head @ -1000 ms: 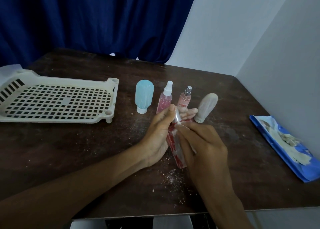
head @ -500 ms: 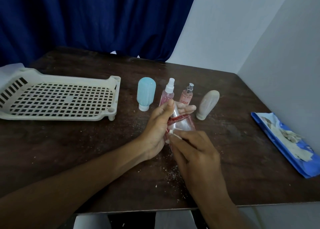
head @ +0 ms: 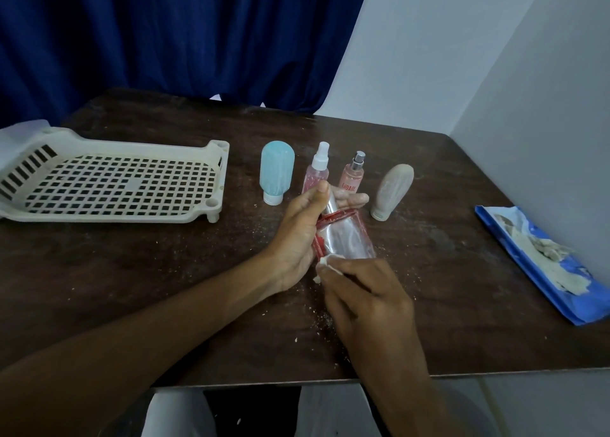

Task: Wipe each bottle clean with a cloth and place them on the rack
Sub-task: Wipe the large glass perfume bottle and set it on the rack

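Forearms, left hand point(head: 297, 235) and right hand point(head: 366, 294) are bare

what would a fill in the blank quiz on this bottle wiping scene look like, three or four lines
1. The left hand holds the clear bottle while the right hand rubs it with a small white ____.
2. The number of bottles on the rack is ____.
3. The squat bottle standing nearest the rack is ____ in colour.
4. The blue packet lies on the person's ____ side.

Missing words: cloth; zero; blue; right
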The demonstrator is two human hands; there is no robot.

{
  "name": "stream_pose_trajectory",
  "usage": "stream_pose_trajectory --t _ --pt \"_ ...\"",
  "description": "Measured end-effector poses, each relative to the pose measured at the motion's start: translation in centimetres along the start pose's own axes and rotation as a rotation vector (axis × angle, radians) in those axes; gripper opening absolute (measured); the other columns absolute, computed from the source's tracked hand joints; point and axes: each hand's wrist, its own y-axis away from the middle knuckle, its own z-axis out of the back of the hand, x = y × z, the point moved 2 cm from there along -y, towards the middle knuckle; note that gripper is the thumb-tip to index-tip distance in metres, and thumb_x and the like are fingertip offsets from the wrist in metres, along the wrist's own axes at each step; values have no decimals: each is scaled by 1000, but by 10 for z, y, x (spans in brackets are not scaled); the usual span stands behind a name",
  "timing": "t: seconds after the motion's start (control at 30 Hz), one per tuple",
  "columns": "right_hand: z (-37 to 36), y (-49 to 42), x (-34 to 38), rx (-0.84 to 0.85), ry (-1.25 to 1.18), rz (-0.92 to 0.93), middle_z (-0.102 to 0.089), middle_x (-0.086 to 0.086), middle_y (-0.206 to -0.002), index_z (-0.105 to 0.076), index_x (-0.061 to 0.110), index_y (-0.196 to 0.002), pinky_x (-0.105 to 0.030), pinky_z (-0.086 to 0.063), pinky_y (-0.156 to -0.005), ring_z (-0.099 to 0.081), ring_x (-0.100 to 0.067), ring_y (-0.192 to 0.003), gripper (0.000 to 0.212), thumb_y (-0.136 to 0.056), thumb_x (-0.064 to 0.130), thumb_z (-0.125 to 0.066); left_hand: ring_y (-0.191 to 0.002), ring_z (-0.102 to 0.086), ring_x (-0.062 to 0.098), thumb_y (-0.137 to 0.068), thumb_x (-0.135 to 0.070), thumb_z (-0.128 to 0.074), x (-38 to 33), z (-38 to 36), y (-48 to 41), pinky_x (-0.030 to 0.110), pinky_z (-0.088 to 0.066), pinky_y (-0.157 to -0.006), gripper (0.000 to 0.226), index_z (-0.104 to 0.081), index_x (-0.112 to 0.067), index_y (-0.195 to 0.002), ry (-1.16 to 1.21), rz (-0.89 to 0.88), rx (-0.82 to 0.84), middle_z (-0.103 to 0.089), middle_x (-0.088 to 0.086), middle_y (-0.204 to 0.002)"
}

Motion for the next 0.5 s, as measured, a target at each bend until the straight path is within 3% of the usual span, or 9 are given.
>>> stream_pose_trajectory --t 0.27,0.5 --pt "0 -2 0 17 -5 22 -71 -3 -99 -78 7 -97 -30 -57 -76 -66 -20 -89 23 -75 0 -82 -114 -68 24 -107 -34 -36 0 -2 1 34 -52 -100 37 -63 -10 -98 -57 -7 -11 -73 16 -115" --pt "5 5 -11 -42 -92 -1 -71 -1 -100 -78 9 -100 -20 -51 -85 -65 -15 -90 22 -78 3 -80 -117 -66 28 -105 -35 -38 3 1 -2 39 -49 -105 34 -58 -10 -94 -50 -18 7 -70 22 -118"
